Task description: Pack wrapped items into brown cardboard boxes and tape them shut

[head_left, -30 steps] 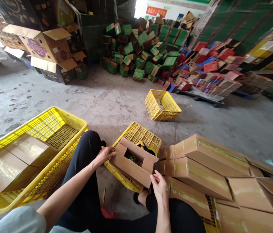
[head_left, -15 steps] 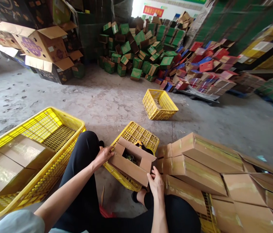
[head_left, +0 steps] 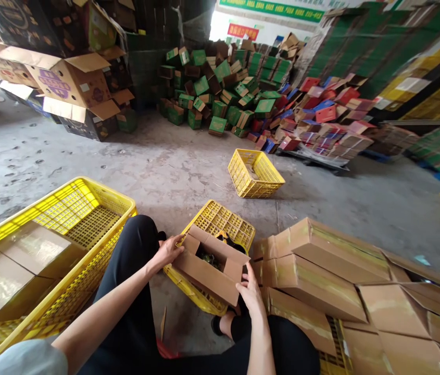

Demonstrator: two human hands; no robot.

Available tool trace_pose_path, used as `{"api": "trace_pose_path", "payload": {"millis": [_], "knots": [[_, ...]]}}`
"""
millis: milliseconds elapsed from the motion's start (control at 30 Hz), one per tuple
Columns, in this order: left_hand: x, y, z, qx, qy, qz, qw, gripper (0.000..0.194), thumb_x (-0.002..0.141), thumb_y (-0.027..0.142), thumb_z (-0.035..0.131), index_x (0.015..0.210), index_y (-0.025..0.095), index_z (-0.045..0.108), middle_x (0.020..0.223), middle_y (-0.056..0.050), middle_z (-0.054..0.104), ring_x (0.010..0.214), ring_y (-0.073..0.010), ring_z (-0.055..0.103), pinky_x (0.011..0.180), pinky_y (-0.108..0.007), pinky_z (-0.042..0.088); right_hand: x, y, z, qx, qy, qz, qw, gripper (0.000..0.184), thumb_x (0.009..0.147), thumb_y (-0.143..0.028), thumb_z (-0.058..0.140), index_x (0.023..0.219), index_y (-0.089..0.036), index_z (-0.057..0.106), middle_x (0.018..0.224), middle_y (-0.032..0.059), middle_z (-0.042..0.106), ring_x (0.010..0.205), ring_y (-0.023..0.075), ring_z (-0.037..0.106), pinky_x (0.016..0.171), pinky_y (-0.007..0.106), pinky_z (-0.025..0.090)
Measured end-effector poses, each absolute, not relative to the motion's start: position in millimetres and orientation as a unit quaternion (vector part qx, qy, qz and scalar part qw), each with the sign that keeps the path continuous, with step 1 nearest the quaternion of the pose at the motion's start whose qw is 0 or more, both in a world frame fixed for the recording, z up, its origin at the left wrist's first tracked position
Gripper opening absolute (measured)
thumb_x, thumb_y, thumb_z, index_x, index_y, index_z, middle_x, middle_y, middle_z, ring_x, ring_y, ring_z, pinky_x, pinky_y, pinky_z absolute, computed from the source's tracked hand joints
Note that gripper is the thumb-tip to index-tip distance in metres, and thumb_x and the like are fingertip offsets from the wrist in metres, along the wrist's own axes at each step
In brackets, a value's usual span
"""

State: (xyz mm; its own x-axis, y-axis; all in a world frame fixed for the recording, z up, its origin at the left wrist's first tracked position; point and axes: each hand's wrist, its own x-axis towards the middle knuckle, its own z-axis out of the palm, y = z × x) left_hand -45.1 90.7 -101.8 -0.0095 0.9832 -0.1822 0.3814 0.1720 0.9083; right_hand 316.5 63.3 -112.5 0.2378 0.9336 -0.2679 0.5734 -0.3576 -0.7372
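Observation:
An open cardboard box [head_left: 204, 273] rests tilted on an upturned yellow crate [head_left: 220, 219] between my legs. Its short end flaps are folded inward, the long ones stand out, and something dark and greenish, too small to name, lies inside. My left hand [head_left: 168, 251] grips the box's left end, thumb on top. At the right end my right hand [head_left: 251, 292] holds the corner with fingers bent around it. Behind the box, a black and yellow object [head_left: 227, 238] is partly hidden.
To the left stands a large yellow crate [head_left: 128, 207] with taped cartons [head_left: 20, 260] inside. Stacked taped cartons [head_left: 332, 291] crowd the right. A smaller yellow crate [head_left: 256, 179] sits ahead on the concrete floor. Green boxes [head_left: 217, 125] and red boxes [head_left: 325, 114] lie heaped beyond.
The view has tipped slightly, so the scene sits a little lower. Both hands keep hold of the box, which stays in about the same place on the crate.

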Motion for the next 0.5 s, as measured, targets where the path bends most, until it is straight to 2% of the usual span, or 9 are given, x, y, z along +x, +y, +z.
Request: {"api": "trace_pose_path", "payload": {"millis": [67,133,333,500], "knots": [[-40.4,95.6,-89.7,0.464,0.624,0.362,0.514,0.056,0.095,0.030,0.056,0.148,0.012,0.055,0.124,-0.014,0.070,0.088,-0.0189,0.070,0.071,-0.026,0.054,317.3,62.8,-113.9,-0.740,-0.510,0.349,0.264,0.096,0.063,-0.028,0.057,0.158,-0.022,0.041,0.108,0.0049,0.062,0.073,0.0182,0.066,0.086,0.036,0.058],[-37.1,101.3,-76.9,0.409,0.613,0.381,0.559,0.055,0.100,0.037,0.051,0.149,0.012,0.052,0.122,-0.014,0.071,0.092,-0.0183,0.071,0.072,-0.024,0.053,318.7,61.9,-115.2,-0.735,-0.515,0.345,0.274,0.093,0.064,-0.029,0.057,0.156,-0.021,0.042,0.105,0.0047,0.062,0.073,0.0194,0.067,0.085,0.038,0.058],[-35.8,110.9,-55.5,0.387,0.604,0.396,0.574,0.061,0.102,0.052,0.048,0.149,0.012,0.052,0.118,-0.014,0.073,0.099,-0.0191,0.071,0.081,-0.025,0.054,322.8,61.1,-117.7,-0.725,-0.521,0.347,0.287,0.085,0.066,-0.034,0.058,0.149,-0.021,0.047,0.095,0.0019,0.063,0.074,0.0223,0.069,0.078,0.038,0.059],[-37.0,108.3,-53.6,0.391,0.595,0.395,0.581,0.062,0.102,0.054,0.049,0.150,0.015,0.054,0.123,-0.013,0.072,0.110,-0.0220,0.069,0.085,-0.026,0.052,322.1,59.2,-117.3,-0.732,-0.525,0.329,0.285,0.078,0.067,-0.034,0.059,0.144,-0.022,0.053,0.092,0.0010,0.064,0.074,0.0228,0.071,0.078,0.038,0.059]]}}
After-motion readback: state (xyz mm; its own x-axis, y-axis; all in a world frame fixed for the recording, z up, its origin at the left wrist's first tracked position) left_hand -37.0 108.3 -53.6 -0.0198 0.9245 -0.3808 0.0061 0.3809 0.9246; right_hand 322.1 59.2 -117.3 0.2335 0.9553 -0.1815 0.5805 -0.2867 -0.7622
